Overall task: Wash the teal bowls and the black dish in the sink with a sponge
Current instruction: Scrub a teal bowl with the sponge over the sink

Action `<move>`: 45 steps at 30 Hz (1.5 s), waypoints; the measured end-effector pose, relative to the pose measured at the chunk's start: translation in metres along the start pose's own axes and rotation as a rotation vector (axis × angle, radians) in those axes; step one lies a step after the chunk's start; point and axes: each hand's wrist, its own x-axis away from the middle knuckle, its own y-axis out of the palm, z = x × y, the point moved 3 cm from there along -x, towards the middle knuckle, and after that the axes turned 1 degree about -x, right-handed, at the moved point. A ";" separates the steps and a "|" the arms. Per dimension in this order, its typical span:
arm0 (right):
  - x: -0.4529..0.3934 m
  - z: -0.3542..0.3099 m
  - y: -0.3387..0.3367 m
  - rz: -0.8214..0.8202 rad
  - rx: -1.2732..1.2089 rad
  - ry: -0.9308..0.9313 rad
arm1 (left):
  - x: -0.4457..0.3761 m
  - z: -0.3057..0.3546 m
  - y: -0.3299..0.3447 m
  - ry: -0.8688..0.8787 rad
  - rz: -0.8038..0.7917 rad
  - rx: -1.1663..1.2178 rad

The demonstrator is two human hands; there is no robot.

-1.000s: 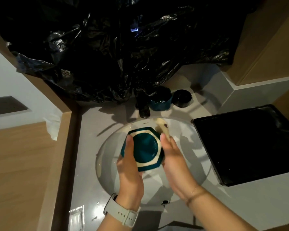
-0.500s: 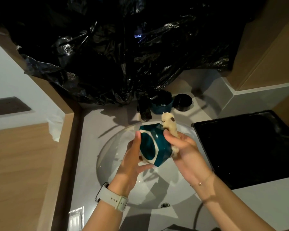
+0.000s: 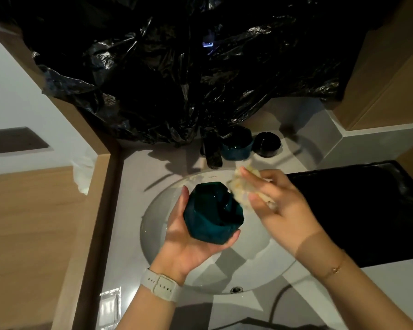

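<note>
At the far left a dark wall plate (image 3: 16, 139) sits on the pale wall above a wood panel (image 3: 31, 234), and low on the grey counter (image 3: 129, 177) near the panel lies a small shiny packet (image 3: 109, 308). The left hand (image 3: 188, 241), a white watch (image 3: 161, 284) on its wrist, reaches up over the white sink (image 3: 260, 270) with its palm turned up, its thumb along the left side of a faceted teal bowl (image 3: 212, 215) and its fingers curled under and round the bowl's lower right edge, so it cradles and grips the bowl above the basin with the opening tilted toward the right. Crumpled black plastic sheeting (image 3: 188, 67) hangs over the wall behind the basin, and below it a black faucet (image 3: 212, 151) stands at the sink's back rim. Just right of the faucet a second teal bowl (image 3: 236, 146) rests on the counter, with the black dish (image 3: 266, 144) just beside it on the right. The right hand (image 3: 279, 206), a thin bracelet (image 3: 332, 270) on its wrist, pinches a pale yellowish sponge (image 3: 241, 189) between thumb and curled fingers and holds it against the upper right rim of the held bowl; the hand and sponge are blurred. At the far right a black tray (image 3: 367, 210) lies on the counter beside the sink.
</note>
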 end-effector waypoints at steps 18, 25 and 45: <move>-0.012 -0.011 0.053 -0.522 -0.046 -0.151 | 0.001 0.000 -0.016 0.061 -0.046 -0.058; -0.026 -0.017 0.025 -0.825 0.634 -0.187 | 0.001 -0.009 -0.008 0.016 0.022 -0.225; -0.014 -0.005 0.047 -0.347 0.532 -0.319 | -0.003 -0.023 0.000 0.018 0.106 -0.123</move>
